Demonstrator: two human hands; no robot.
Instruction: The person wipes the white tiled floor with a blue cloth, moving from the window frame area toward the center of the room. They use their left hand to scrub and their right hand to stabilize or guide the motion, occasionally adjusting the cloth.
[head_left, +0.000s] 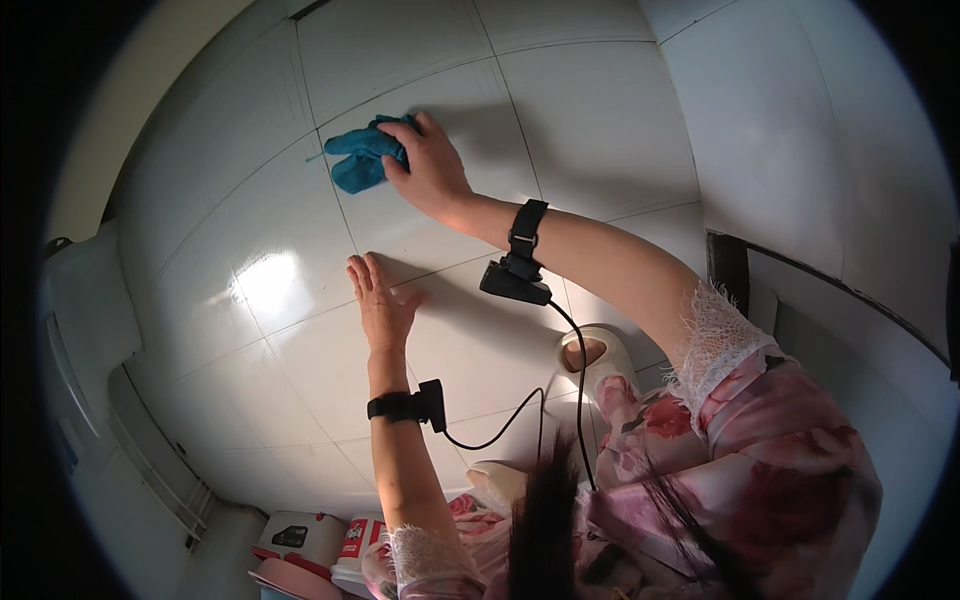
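My right hand (429, 166) is closed around a crumpled teal cloth (360, 159) against the white tiled floor (442, 82). The cloth bunches out beyond the fingers, and a loose thread trails from its far end. Nearer to me, my left hand (382, 307) is spread over the tiles with nothing in it. Its fingertips meet their shadow and seem to touch the surface. Each forearm carries a black strap with a small black device, such as the right one (517, 281), and thin cables run from both back toward my body.
One of my pale slippers (615, 349) stands on the tiles below my right forearm. At the lower left are white-and-red containers (300, 532) and a pink basin (289, 577). A white fixture (90, 300) lines the left side; a pale panel (772, 135) rises at right.
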